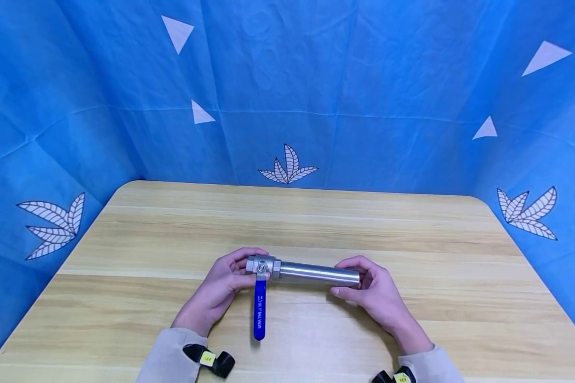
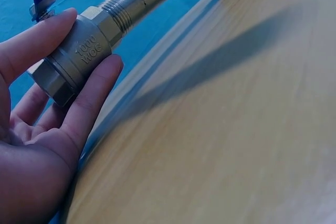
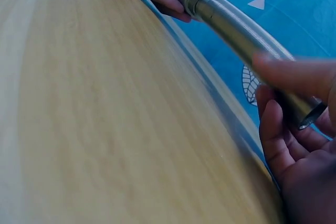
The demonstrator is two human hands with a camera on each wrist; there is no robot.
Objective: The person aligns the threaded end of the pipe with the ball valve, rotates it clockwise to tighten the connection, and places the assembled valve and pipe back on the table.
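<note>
A steel ball valve [image 1: 267,264] with a blue lever handle [image 1: 260,311] is held in my left hand [image 1: 220,287], thumb and fingers on its body. "1000 WOG" is cast on the valve body [image 2: 86,48] in the left wrist view. From the valve's right end runs a steel pipe [image 1: 318,273], with some thread [image 2: 118,17] showing where they join. My right hand [image 1: 371,290] grips the pipe's far end between thumb and fingers. In the right wrist view the pipe's open end [image 3: 312,114] shows beside that hand. Valve and pipe are raised over the table, and the lever points toward me.
Beneath the hands lies a wood-grain table [image 1: 172,229] with rounded far corners. Blue cloth [image 1: 287,80] with white triangles and leaf prints surrounds it at the back and sides. Black straps with small cameras [image 1: 222,364] sit on both wrists.
</note>
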